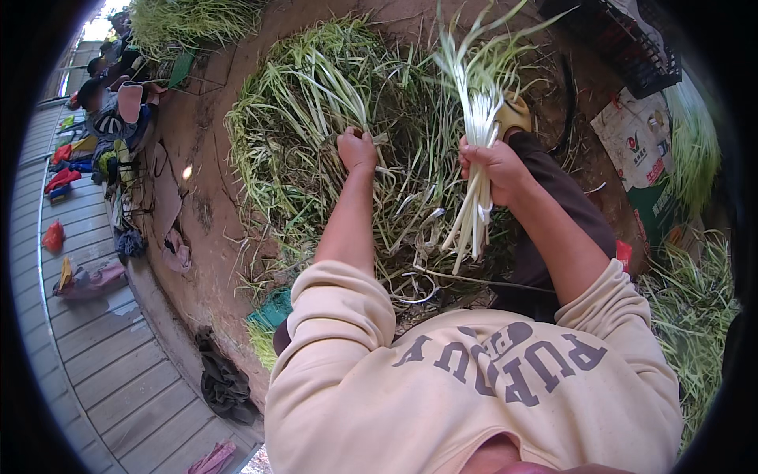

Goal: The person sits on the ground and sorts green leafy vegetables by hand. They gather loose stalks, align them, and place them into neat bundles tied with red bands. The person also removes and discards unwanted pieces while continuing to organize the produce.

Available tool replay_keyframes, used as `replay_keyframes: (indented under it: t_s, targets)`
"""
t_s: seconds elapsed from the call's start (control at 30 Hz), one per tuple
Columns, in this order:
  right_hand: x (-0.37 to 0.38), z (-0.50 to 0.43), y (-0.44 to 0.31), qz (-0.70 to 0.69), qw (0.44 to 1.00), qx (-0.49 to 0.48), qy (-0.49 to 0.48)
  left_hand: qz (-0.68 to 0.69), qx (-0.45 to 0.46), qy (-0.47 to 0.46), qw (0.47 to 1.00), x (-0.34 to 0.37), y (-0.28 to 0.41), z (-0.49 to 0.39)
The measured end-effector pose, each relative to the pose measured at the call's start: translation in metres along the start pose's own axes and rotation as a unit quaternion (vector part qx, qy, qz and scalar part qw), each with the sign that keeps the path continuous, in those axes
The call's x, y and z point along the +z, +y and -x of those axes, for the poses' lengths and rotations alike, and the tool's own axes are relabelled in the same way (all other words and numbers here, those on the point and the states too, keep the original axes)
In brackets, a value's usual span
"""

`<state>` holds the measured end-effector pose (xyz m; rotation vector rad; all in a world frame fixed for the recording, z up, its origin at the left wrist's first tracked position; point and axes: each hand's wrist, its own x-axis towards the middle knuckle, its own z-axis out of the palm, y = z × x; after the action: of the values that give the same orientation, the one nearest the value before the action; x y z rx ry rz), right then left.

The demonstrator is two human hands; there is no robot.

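Observation:
My right hand (497,169) is closed around a bundle of long green stalks with pale white stems (481,115); its leaves fan out upward and the white ends hang below the fist. My left hand (358,149) has its fingers closed at the pale ends of a few more stalks (331,98), over a broad heap of green leaves and stalks (284,136). Whether those stalks are gripped firmly is hard to tell. Loose pale peelings (423,222) lie on the heap between and below my hands.
A black plastic crate (651,65) stands at the upper right, above a printed sack (633,133). More green stalks (696,142) lie along the right side. Other people (112,112) sit at the upper left by a corrugated wall (106,355). A dark cloth (225,382) lies at its foot.

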<state>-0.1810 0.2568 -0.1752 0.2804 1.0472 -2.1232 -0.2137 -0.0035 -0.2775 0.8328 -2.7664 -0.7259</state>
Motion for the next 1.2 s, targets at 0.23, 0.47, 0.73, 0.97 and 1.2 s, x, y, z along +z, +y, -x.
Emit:
replay_keyframes:
  t_s: [0.23, 0.47, 0.73, 0.97, 1.2]
  targets:
    - [0.014, -0.005, 0.015, 0.103, 0.993, -0.022, 0.057, 0.344, 0.125, -0.146, 0.919, -0.045, 0.046, 0.111]
    - [0.008, -0.011, 0.026, 0.280, 0.944, -0.154, 0.079, 0.511, 0.038, -0.255, 0.820, -0.059, 0.079, 0.145]
    - [0.006, -0.006, -0.004, 0.064, 0.977, -0.138, 0.146, 0.593, -0.073, -0.207, 0.774, -0.064, 0.071, 0.119]
    - [-0.025, -0.009, -0.029, -0.074, 0.964, -0.220, 0.128, 0.571, -0.129, -0.089, 0.806, -0.121, -0.067, 0.056]
    - [-0.017, 0.020, -0.076, -0.184, 0.913, -0.329, 0.157, -0.018, -0.164, 0.123, 0.979, -0.182, -0.186, 0.035]
